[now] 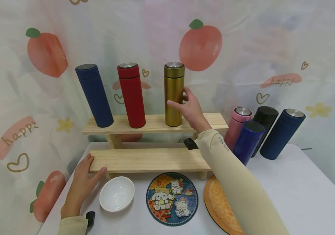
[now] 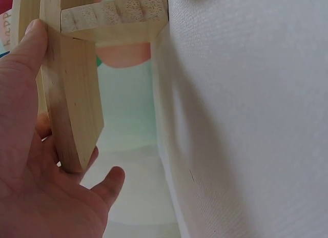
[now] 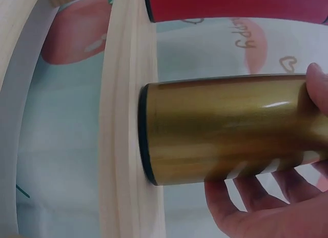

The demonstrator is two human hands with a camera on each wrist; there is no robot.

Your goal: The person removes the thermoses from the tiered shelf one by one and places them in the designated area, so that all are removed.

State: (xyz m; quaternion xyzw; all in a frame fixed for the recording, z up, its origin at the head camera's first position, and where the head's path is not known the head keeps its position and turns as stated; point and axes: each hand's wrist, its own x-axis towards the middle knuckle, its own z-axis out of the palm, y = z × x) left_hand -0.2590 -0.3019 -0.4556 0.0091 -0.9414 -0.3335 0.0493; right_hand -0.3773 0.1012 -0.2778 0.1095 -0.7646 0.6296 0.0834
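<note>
Right hand (image 1: 191, 111) fingers wrapped round gold flask (image 1: 174, 94), upright on upper shelf (image 1: 152, 123) beside red flask (image 1: 131, 95). Left hand (image 1: 82, 182) flat, steadying lower shelf (image 1: 150, 160). Risk: tall flask tips; careless sideways nudge topples neighbour.

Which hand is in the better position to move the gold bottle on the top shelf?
Probably the right hand: its fingers already curl round the gold bottle, which stands upright on the top shelf. The left hand rests far away, at the left end of the lower shelf.
</note>
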